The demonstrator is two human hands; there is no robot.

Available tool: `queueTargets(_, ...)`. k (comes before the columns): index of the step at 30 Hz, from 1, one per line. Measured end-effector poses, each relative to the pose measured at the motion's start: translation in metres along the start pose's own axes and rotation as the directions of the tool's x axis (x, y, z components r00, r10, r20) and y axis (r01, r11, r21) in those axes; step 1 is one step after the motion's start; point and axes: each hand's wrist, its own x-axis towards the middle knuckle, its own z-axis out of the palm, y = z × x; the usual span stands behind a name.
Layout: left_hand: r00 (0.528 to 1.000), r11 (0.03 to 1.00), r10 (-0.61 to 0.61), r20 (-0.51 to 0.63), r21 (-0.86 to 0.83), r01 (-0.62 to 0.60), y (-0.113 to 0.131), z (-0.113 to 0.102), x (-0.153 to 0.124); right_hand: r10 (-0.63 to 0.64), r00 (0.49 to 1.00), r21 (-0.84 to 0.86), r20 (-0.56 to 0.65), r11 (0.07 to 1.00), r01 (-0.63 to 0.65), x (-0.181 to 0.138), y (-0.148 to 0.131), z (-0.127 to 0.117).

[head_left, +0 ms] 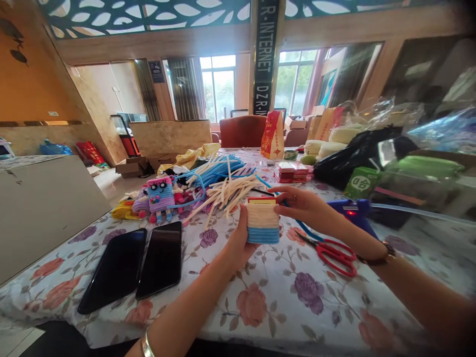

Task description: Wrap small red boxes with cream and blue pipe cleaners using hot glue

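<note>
My left hand (238,243) grips a small box (263,220) from its left side and below. White pipe cleaners wrap the box's middle and blue ones its lower part; a red and yellow strip shows bare at the top. My right hand (301,206) has its thumb and fingers closed at the box's upper right edge. A blue pipe cleaner (307,229) passes by that hand and runs down toward the scissors; whether the fingers also hold it, I cannot tell. Red-handled scissors (336,257) lie right of the box, blades pointing toward it.
Loose white pipe cleaners (234,192) and blue pipe cleaners (219,168) are heaped behind the box. A finished blue and purple doll (160,196) stands left. Two black tablets (159,260) lie front left. A blue device with a red light (351,212), stacked red boxes (292,172) and bags are right.
</note>
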Motion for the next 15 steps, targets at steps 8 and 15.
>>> queueTargets(8,0.999,0.999,-0.034,0.029,-0.010,0.034,0.0013,-0.0021,0.0021,-0.028,0.999,0.063,-0.025,0.998,0.030,-0.0049,-0.0038,0.0017)
queueTargets(15,0.996,0.995,-0.081,0.031,-0.058,0.083,0.0032,-0.0046,0.0047,-0.090,0.995,-0.018,-0.034,0.996,0.090,-0.0092,0.0010,0.0010)
